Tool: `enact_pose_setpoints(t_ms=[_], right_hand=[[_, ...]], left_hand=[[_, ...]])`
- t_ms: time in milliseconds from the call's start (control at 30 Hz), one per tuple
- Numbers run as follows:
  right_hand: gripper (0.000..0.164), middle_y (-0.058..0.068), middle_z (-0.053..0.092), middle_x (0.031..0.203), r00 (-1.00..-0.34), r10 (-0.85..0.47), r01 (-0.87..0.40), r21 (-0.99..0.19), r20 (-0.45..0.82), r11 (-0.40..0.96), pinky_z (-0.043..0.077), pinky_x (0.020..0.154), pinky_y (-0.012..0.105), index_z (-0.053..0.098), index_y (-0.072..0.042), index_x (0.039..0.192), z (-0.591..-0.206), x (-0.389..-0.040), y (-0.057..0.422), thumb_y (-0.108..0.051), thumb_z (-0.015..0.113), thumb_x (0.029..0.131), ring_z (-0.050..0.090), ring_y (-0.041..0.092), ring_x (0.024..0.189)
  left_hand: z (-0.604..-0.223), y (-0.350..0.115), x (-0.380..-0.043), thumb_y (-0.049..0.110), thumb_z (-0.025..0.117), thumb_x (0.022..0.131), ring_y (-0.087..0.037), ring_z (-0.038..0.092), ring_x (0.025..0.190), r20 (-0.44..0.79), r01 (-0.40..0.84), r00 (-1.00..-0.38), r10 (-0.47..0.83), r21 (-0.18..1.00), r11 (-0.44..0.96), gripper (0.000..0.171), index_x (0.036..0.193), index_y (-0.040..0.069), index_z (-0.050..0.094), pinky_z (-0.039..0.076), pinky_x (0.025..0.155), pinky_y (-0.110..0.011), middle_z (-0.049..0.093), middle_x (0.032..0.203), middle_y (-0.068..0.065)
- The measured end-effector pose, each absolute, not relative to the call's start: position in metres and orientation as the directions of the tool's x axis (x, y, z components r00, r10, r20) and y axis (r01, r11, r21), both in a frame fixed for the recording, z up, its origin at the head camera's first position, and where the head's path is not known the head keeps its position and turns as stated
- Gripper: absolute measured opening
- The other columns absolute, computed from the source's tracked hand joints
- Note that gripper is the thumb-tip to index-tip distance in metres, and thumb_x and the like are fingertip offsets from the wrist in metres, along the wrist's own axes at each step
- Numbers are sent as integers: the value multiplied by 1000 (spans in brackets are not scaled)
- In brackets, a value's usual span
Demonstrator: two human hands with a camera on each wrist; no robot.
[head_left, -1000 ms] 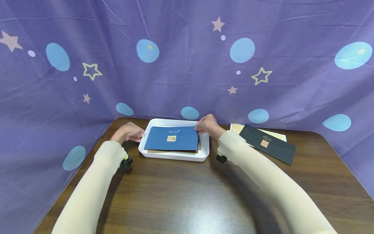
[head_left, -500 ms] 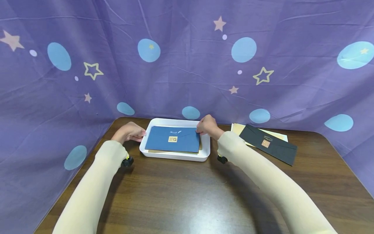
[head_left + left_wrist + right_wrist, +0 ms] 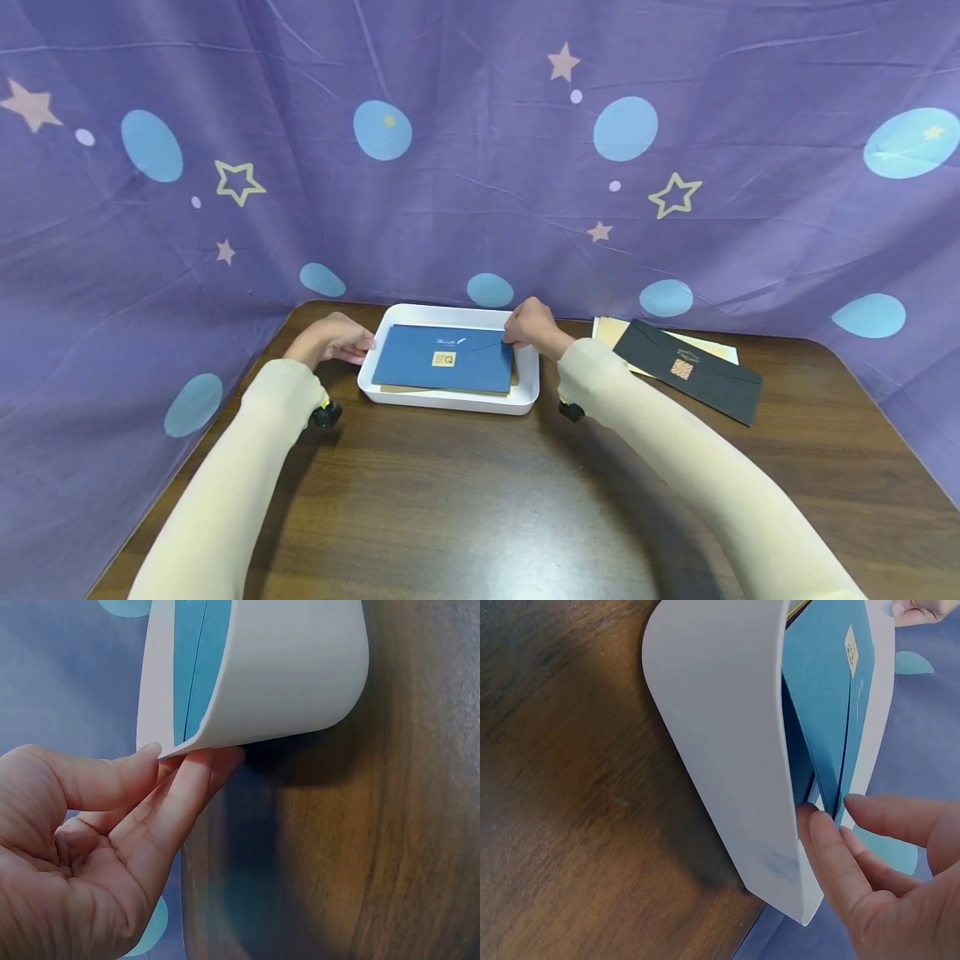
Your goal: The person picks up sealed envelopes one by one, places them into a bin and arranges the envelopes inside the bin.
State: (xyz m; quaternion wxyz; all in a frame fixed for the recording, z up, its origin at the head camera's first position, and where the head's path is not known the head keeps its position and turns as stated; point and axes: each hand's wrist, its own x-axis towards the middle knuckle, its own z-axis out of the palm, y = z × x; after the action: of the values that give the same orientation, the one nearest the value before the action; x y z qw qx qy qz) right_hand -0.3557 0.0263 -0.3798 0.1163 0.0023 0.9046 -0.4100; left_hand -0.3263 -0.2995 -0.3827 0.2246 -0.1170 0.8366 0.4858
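Note:
A white tray (image 3: 450, 402) stands near the back of the table, with a blue envelope (image 3: 420, 362) on top of other paper inside it. My left hand (image 3: 341, 337) pinches the tray's left rim, thumb above and fingers beneath in the left wrist view. My right hand (image 3: 531, 322) holds the envelope's far right corner. In the right wrist view, that corner sits between thumb and fingertips, close to the tray wall (image 3: 727, 735). A gold sticker (image 3: 443, 359) and white lettering mark the envelope. Brown paper (image 3: 405, 388) shows under its near edge; the rest of the stack is hidden.
To the right, a black envelope (image 3: 720, 387) with a patterned sticker lies aslant over cream and white envelopes (image 3: 611, 329). A purple curtain (image 3: 480, 208) hangs behind the brown wooden table (image 3: 427, 483).
From a second ago, the blue envelope's right side has come down slightly, covering a dark edge below it. Both hands stay nearly in place. Little differs over the last half second.

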Motion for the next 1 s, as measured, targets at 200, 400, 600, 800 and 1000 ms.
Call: enact_pose_setpoints(t_ms=[200, 400, 600, 800, 1000], right_hand=[[12, 16, 73, 97, -972, -104, 87, -732, -212, 676, 67, 84, 35, 76, 7, 96, -378, -353, 26, 3, 71, 85, 75, 29, 93], [17, 15, 73, 100, -970, -118, 76, -722, -215, 688, 66, 86, 35, 75, 7, 100, -377, -351, 26, 3, 69, 85, 73, 29, 97], [19, 10, 68, 94, -966, -140, 64, -729, -215, 681, 66, 87, 35, 75, 7, 100, -377, -350, 27, 3, 68, 84, 69, 22, 87], [23, 17, 71, 116, -958, -164, 63, -729, -237, 682, 64, 93, 37, 74, 5, 108, -374, -351, 28, 0, 68, 86, 62, 18, 88], [26, 18, 71, 120, -951, -196, 48, -739, -240, 672, 63, 95, 39, 75, 5, 110, -370, -349, 31, -2, 68, 86, 67, 23, 95]], left_hand=[[-381, -300, -326, -3, 56, 98, -8, 65, 69, -494, -417, -869, 21, 757, 503, 39, 133, -19, 51, 65, 74, -24, 65, 79, 1], [-380, -299, -324, -3, 58, 98, -8, 66, 68, -491, -426, -871, 13, 769, 476, 39, 133, -20, 51, 66, 73, -23, 68, 76, 2], [-380, -299, -324, -4, 61, 96, -7, 67, 65, -482, -440, -876, -19, 781, 444, 36, 128, -19, 56, 65, 70, -22, 69, 71, 2], [-380, -297, -325, -2, 61, 95, -6, 67, 65, -486, -448, -873, -29, 778, 440, 34, 126, -17, 58, 65, 69, -20, 69, 71, 2], [-379, -298, -323, -1, 60, 96, -6, 67, 66, -494, -453, -869, -27, 772, 446, 38, 130, -18, 56, 64, 70, -20, 70, 73, 2]])
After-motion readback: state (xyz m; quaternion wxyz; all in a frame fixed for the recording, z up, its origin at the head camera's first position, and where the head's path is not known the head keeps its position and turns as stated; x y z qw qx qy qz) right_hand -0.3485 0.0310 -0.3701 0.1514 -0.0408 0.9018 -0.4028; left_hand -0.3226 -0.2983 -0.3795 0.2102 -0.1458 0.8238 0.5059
